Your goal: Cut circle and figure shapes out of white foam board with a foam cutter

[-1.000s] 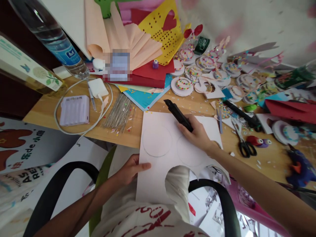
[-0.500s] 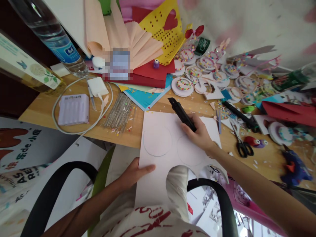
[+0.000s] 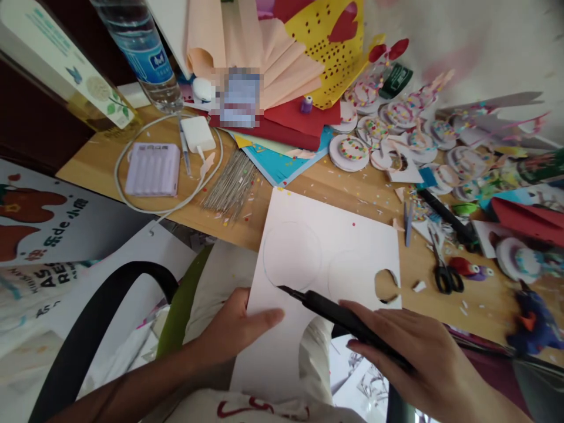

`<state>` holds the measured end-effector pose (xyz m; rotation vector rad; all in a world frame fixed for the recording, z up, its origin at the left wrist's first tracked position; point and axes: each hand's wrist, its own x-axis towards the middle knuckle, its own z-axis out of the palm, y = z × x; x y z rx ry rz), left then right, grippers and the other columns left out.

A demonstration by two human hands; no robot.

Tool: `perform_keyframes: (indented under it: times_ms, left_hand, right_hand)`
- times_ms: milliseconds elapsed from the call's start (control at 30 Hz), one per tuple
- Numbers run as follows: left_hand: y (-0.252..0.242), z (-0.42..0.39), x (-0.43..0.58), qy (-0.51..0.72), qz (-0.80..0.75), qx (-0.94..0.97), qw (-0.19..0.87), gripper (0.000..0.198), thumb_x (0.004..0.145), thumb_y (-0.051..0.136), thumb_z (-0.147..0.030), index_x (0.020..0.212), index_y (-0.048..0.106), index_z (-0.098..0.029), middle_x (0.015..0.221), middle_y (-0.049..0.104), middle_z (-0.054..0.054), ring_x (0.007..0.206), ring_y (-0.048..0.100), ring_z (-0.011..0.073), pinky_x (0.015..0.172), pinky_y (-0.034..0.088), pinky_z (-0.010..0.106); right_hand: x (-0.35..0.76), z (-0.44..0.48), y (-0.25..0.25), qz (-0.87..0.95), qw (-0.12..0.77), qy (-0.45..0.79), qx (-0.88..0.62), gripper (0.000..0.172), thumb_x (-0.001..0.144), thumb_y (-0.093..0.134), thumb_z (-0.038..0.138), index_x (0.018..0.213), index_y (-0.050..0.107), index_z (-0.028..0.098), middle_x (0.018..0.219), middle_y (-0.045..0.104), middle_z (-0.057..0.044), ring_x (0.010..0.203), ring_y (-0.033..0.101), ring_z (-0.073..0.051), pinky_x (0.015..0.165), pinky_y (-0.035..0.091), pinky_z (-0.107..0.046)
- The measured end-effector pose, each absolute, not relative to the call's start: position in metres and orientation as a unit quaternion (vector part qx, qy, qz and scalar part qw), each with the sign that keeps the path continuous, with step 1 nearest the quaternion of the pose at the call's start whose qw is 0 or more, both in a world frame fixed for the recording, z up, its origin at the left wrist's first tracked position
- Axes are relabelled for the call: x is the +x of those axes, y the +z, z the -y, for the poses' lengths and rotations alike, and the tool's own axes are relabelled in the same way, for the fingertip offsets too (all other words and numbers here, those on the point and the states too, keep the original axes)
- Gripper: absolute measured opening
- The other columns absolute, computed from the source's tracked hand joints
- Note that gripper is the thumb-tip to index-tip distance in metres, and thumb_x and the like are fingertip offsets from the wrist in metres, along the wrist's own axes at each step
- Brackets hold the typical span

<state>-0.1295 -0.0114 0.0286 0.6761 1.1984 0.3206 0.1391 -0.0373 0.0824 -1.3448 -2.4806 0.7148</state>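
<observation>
A white sheet of card (image 3: 335, 226) lies partly on the table edge and partly over my lap. Two drawn circles show on it, along with cut-out holes toward its right and lower edges. My left hand (image 3: 244, 329) grips the card's left edge, thumb on top and fingers hidden underneath. In my right hand (image 3: 418, 346) is a black utility knife (image 3: 335, 308), its blade pointing left. The tip is at the lower rim of the left circle; I cannot tell whether it touches the card.
Scissors (image 3: 443, 264), a blue glue gun (image 3: 535, 320) and several decorated paper discs (image 3: 350, 153) occupy the right side. Thin metal wires (image 3: 233, 185), a white charger (image 3: 198, 134) with cable and a lilac ridged box (image 3: 153, 170) lie left. A water bottle (image 3: 152, 61) stands behind.
My right hand has brought the knife down and toward me, from the card's upper part to the left circle's lower rim. My left hand still holds the card; the view has shifted.
</observation>
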Motion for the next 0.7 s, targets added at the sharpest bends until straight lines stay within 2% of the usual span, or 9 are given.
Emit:
perform_keyframes:
  times_ms: [167, 400, 700]
  left_hand:
    - [0.0317, 0.0163, -0.1316, 0.114, -0.565, 0.311, 0.755, 0.031, 0.073, 0.073, -0.04, 0.091, 0.071, -0.015, 0.088, 0.074, 0.005, 0.081, 0.067, 0.0212, 0.066, 0.051, 0.027]
    - [0.0317, 0.0162, -0.1307, 0.113, -0.568, 0.311, 0.753, 0.035, 0.068, 0.075, -0.043, 0.088, 0.072, -0.014, 0.084, 0.074, 0.006, 0.081, 0.066, 0.0236, 0.068, 0.052, 0.029]
    - [0.0283, 0.0147, -0.1307, 0.107, -0.572, 0.313, 0.75, 0.039, 0.066, 0.076, -0.045, 0.089, 0.072, -0.014, 0.084, 0.073, 0.007, 0.082, 0.066, 0.0248, 0.068, 0.052, 0.031]
  right_hand:
    - [0.1339, 0.047, 0.0831, 0.865, 0.103, 0.196, -0.451, 0.036, 0.099, 0.05, 0.026, 0.132, 0.051, 0.012, 0.073, 0.068, -0.001, 0.059, 0.064, -0.012, 0.053, 0.046, -0.025]
    - [0.1299, 0.0439, 0.086, 0.893, 0.072, 0.132, -0.424, 0.035, 0.1, 0.047, 0.027, 0.13, 0.053, 0.01, 0.072, 0.067, -0.001, 0.061, 0.064, -0.012, 0.055, 0.046, -0.026]
    - [0.1332, 0.0418, 0.0868, 0.896, 0.053, 0.133, -0.421, 0.037, 0.1, 0.048, 0.027, 0.132, 0.051, 0.01, 0.073, 0.066, -0.001, 0.06, 0.063, -0.011, 0.056, 0.046, -0.026]
